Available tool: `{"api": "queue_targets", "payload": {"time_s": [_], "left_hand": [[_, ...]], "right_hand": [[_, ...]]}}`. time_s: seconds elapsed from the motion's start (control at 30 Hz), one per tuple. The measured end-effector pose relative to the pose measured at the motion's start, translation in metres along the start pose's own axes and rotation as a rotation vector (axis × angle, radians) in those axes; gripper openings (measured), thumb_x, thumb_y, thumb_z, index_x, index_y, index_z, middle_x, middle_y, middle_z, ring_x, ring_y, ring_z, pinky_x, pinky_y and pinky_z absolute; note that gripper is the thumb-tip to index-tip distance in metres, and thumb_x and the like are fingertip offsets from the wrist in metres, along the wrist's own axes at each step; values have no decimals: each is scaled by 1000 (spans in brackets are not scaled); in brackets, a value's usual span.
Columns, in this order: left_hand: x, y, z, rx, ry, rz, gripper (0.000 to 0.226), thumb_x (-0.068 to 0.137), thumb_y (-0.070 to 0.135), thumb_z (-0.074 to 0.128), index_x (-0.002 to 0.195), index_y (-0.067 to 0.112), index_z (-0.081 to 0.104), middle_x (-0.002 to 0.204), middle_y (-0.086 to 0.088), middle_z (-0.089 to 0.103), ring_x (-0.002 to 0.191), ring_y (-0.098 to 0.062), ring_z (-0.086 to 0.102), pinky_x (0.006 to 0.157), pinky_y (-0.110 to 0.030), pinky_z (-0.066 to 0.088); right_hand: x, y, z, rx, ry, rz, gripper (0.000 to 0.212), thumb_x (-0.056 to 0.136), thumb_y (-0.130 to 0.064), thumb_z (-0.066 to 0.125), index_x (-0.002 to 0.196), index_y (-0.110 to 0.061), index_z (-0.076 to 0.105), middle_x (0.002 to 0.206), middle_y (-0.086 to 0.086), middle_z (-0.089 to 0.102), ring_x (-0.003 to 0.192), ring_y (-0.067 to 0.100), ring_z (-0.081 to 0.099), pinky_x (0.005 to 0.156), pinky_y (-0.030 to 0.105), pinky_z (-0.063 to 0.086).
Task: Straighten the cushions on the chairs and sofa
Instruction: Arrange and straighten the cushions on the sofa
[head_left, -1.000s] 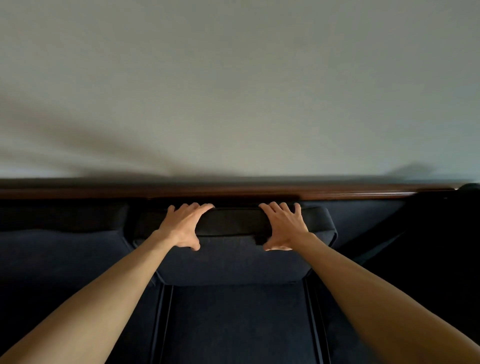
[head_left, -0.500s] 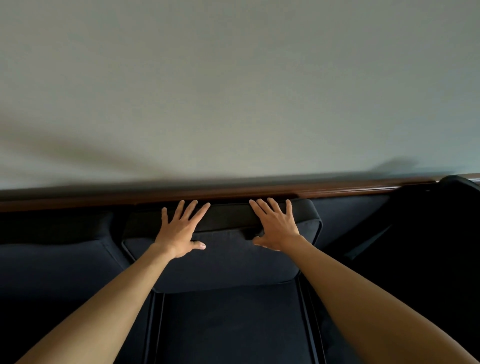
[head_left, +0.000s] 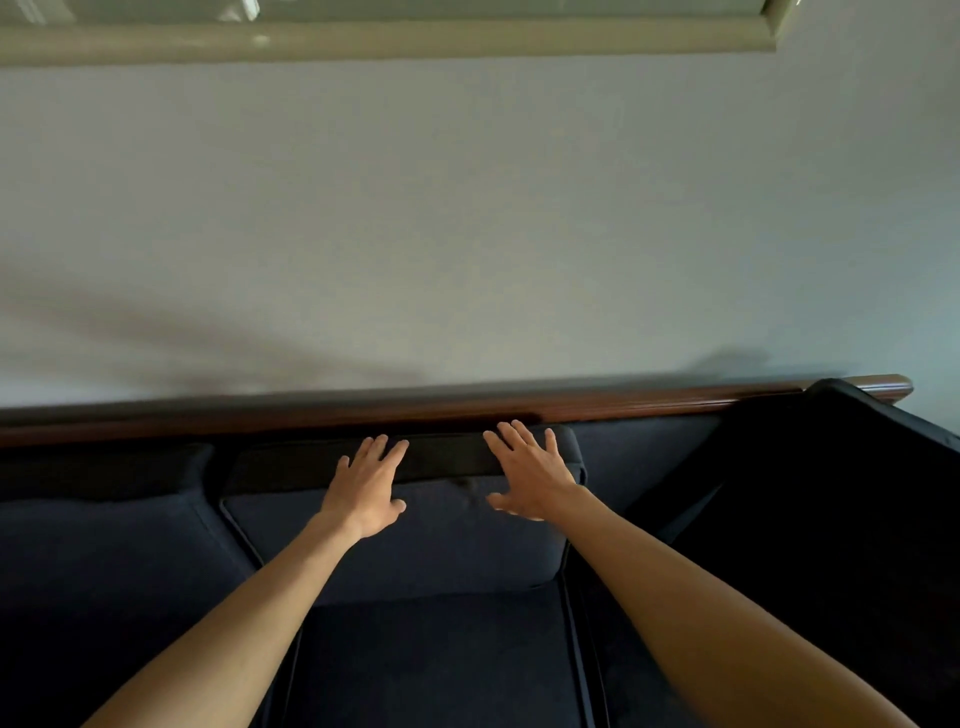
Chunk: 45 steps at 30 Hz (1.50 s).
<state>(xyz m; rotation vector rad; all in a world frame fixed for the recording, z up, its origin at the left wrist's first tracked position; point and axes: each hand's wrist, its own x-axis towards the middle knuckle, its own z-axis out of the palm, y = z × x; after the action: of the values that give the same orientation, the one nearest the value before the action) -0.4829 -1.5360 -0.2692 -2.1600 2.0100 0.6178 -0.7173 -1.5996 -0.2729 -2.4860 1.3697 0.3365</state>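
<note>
Dark navy sofa (head_left: 130, 571) along a pale wall (head_left: 467, 234), wooden rail (head_left: 260, 418) topping its back. Middle back cushion (head_left: 415, 551) upright against the backrest, long axis running left to right, face toward the camera. Left hand (head_left: 370, 488) and right hand (head_left: 530, 480) laid flat near its top edge, fingers spread, gripping nothing.

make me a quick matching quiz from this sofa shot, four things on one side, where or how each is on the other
Things:
1. left hand
2. wooden rail
3. seat cushion
4. frame edge

Descriptions:
A. along the top of the sofa back
B. open, flat on the back cushion
C. high on the wall, at the picture's top
D. below the back cushion, between the forearms

Pairs: 1-B, 2-A, 3-D, 4-C
</note>
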Motion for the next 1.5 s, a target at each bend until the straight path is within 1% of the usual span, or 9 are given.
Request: {"api": "queue_targets", "payload": {"time_s": [0.2,0.47,0.77,1.03,1.17,1.23,1.33,1.4,1.5], "left_hand": [[-5,126,-22,-126,72,69,62,89,30,66,145,18,41,148,-2,44,134,-22,44,106,-39,42],[19,395,-30,-189,214,225,34,87,31,68,118,19,63,103,6,67,98,-18,63,81,-32,49],[47,645,23,-97,170,527,57,87,25,66,139,19,45,142,-1,46,131,-21,43,97,-42,48],[62,709,65,140,47,597,88,85,17,67,155,22,14,163,-3,11,150,-24,12,116,-49,27],[55,711,76,214,32,562,104,75,18,75,155,26,9,161,-5,18,147,-28,19,110,-45,38],[46,712,76,302,110,557,108,70,27,80,154,27,12,154,-6,30,139,-29,29,101,-43,44],[34,716,67,445,163,568,119,61,45,85,153,30,12,148,-8,33,134,-30,33,103,-50,36],[27,716,60,530,111,579,125,55,52,87,153,31,12,150,-12,26,139,-32,25,109,-56,27],[18,710,60,502,3,608,132,49,46,92,152,26,12,159,-11,4,147,-35,3,114,-64,12]], "right_hand": [[-59,78,-44,97,102,14,67,88,-39,63,147,-17,40,158,7,27,148,24,20,115,51,26],[-188,290,-75,149,207,137,50,89,-36,63,134,-18,55,144,3,44,135,26,39,104,46,40],[-345,496,-31,188,282,502,63,84,-36,67,140,-18,46,149,4,40,139,26,32,109,51,34],[-384,544,26,321,205,653,99,79,-40,73,156,-19,15,165,3,10,152,27,2,115,61,25],[-387,536,36,444,307,673,82,72,-43,76,143,-30,38,165,4,0,151,31,-13,116,64,11],[-392,533,36,575,347,657,65,68,-38,78,125,-30,49,163,8,4,150,40,-5,113,65,17],[-405,529,39,669,435,603,56,64,-37,79,111,-27,49,145,7,33,133,37,28,98,42,36],[-416,524,44,685,478,574,74,58,-48,81,119,-27,44,126,-1,43,117,26,36,86,33,34],[-427,516,52,782,470,554,115,46,-60,80,143,-25,31,126,-4,44,115,18,36,95,34,39]]}}
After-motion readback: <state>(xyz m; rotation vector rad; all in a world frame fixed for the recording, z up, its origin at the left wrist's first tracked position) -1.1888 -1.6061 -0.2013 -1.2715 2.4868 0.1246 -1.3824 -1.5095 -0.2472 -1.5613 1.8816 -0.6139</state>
